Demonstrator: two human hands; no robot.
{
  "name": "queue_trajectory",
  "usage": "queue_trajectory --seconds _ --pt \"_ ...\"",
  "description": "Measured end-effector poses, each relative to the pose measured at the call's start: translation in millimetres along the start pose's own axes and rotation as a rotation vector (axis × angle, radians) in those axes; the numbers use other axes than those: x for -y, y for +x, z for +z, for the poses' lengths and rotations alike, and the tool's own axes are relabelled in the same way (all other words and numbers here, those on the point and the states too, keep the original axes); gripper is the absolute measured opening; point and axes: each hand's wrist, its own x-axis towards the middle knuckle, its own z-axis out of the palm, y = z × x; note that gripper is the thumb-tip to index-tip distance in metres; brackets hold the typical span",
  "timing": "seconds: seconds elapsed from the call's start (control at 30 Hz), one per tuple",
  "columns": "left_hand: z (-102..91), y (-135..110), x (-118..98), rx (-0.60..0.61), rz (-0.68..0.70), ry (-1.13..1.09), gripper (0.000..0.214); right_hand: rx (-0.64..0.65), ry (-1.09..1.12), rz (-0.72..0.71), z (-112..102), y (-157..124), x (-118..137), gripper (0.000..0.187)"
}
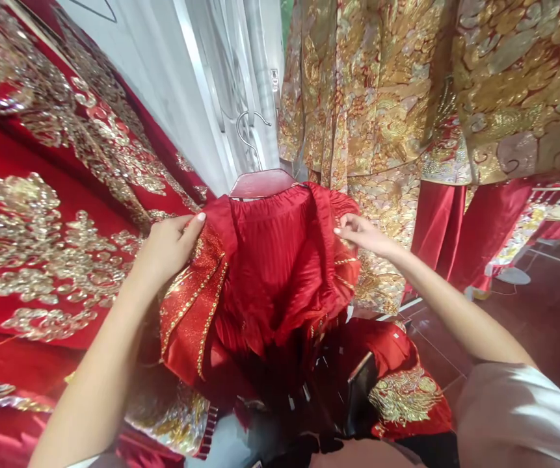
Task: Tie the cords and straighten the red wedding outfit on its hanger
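In front of me is a red pleated garment (pixel 280 260) with gold-beaded trim on its sleeves. It sits on a reddish hanger (pixel 263 183), whose metal hook (pixel 245 130) sticks up from the neckline, over no visible rail. My left hand (pixel 172 244) grips the garment's left shoulder, thumb on top and the other fingers mostly behind the cloth. On the opposite shoulder, my right hand (pixel 358 234) pinches the fabric between thumb and fingers. The garment's lower part falls into dark shadow.
Red garments with gold sequins (pixel 30 247) crowd the left side. Gold brocade garments (pixel 377 97) hang at the right. White drapery (pixel 162 71) is behind the hook. Below right lie a red piece with gold embroidery (pixel 404 393) and a dark tiled floor (pixel 543 312) with a round white base (pixel 512 276).
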Motion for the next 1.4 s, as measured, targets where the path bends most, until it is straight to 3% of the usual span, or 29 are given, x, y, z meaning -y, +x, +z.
queue_trajectory --seconds 0.1,0.2,0.3,0.4,0.5,0.53,0.67,0.83,1.0,1.07,1.23,1.33,1.4 --pt "-0.7 1.8 2.7 0.039 0.029 -0.065 0.042 0.144 0.030 -0.023 -36.7 3.7 12.7 0.044" --pt "4.6 5.9 8.1 0.012 0.038 -0.126 0.043 0.275 -0.165 -0.079 -80.4 24.4 33.0 0.040" --pt "13.0 10.7 13.6 -0.049 0.048 -0.160 0.043 0.171 -0.331 -0.180 -105.8 59.3 44.6 0.036" --pt "17.7 12.6 16.9 -0.065 0.073 -0.142 0.044 0.001 -0.338 -0.208 -100.6 87.9 36.7 0.038" --pt "16.3 10.6 18.9 -0.108 0.103 -0.093 0.045 0.119 -0.403 -0.167 -83.6 91.1 24.3 0.036" --pt "15.1 9.4 19.6 -0.133 0.123 -0.079 0.044 0.098 -0.429 -0.177 -80.0 86.0 22.6 0.033" --pt "12.3 6.2 24.2 -0.232 0.225 -0.055 0.049 -0.287 -0.436 -0.306 -77.3 49.6 27.0 0.032" --pt "17.5 9.6 26.8 -0.251 0.266 -0.068 0.050 -0.272 -0.615 -0.371 -62.5 14.9 20.8 0.027" --pt "19.7 9.2 21.7 -0.248 0.253 0.016 0.048 -0.405 -0.811 -0.426 -28.5 -2.9 6.8 0.017" --pt "18.5 8.2 20.9 -0.247 0.244 0.037 0.049 -0.376 -0.734 -0.381 -25.6 -6.6 8.4 0.022" --pt "18.0 10.7 24.1 -0.209 0.259 0.012 0.051 0.026 -0.312 -0.199 -65.4 13.1 19.3 0.042" --pt "18.4 12.5 24.7 -0.171 0.267 0.027 0.055 0.033 -0.211 -0.178 -88.1 41.3 19.1 0.045" --pt "16.9 11.1 22.8 -0.175 0.284 0.026 0.056 0.036 -0.194 -0.207 -91.6 56.2 19.8 0.046"
